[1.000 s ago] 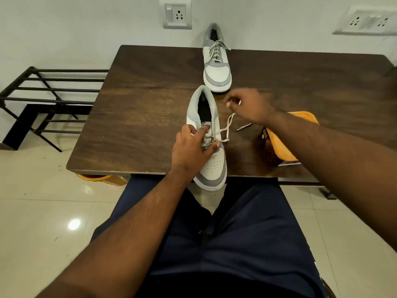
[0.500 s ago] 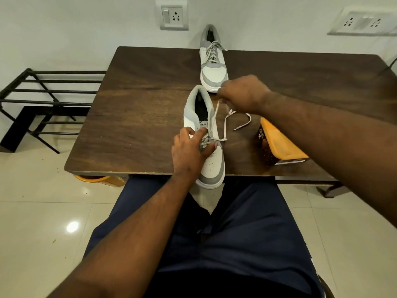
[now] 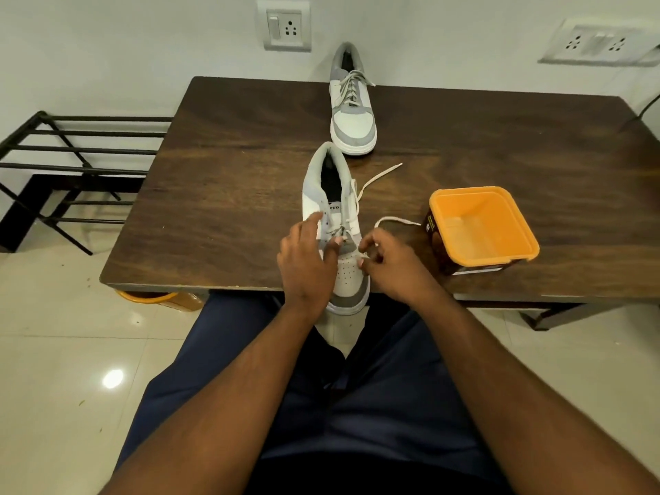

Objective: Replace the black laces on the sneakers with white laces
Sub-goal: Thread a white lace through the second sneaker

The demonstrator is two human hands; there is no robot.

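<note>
Right now the near sneaker (image 3: 337,223) lies at the front edge of the table (image 3: 228,194), toe hanging slightly over the edge toward the person, heel pointing away. White lace (image 3: 371,182) is threaded through its lower eyelets only; one loose end trails up-right across the table, another loops off to the right toward the orange tub (image 3: 482,226). Right hand (image 3: 389,266) is at the right side of the shoe near the toe box, fingers curled, pinching a bit of the lace between thumb and fingertips. Left hand (image 3: 307,262) rests on the left side of the shoe, thumb pressing on the lace area, fingers fairly straight along the side, not gripping.

Second sneaker (image 3: 351,108) sits at the far table edge against the wall, fully laced with pale laces, toe toward the person, just apart from the near shoe's heel. Orange tub sits open on the table, right of the near shoe. Black metal rack (image 3: 71,166) stands on the floor left of the table. Wall socket (image 3: 284,28) is above the far shoe.
</note>
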